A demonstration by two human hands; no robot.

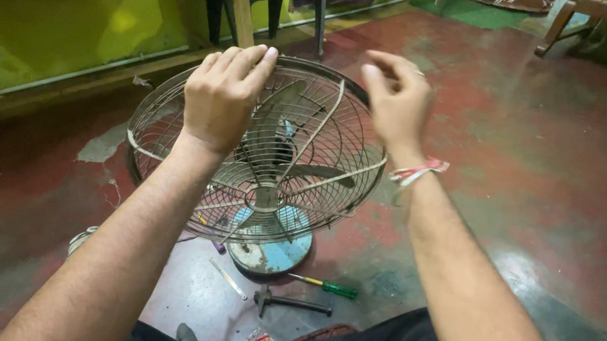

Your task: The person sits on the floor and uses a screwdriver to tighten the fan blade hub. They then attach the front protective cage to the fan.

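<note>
The left hand (223,96) curls its fingers over the top rim of the wire fan guard (256,144), clamped on the thin metal rings there. The right hand (399,101) hovers just beside the guard's upper right edge, fingers loosely bent with thumb and fingertips drawn near one another, gripping nothing; a red and white thread band (418,172) wraps its wrist. The guard is a round, domed cage of dull, worn wire with pale radial ribs, tilted up toward the camera. Through it show grey curved blades (311,172) and the hub. The fan stands on a round, pale blue base (272,253) on the glossy, patchy red cement floor (559,151). Near the base lie a green-handled screwdriver (324,285), a dark metal hammer (290,302) and a slim flat metal strip (228,279).
</note>
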